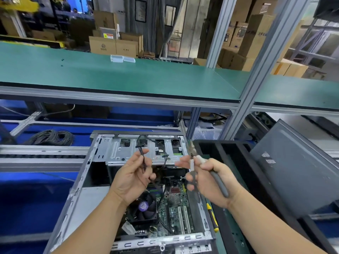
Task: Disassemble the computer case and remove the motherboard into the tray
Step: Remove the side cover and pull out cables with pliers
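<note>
Above the open computer case (102,162), the left hand (132,178) pinches a black cable bundle (142,153); the right hand (211,182) grips pliers (205,167) (grey-handled). The motherboard (176,208) sits inside the case, the black tray (229,162) beside it.

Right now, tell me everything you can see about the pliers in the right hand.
The pliers are held upright in the right hand, above the open computer case. Their dark metal nose points up and away, its tip near the case's right edge. The handles look sleeved in grey rubber or plastic: one runs down past the palm towards the wrist, the other lies under the curled fingers. Whether the nose is open cannot be told. They touch nothing but the hand.
</note>
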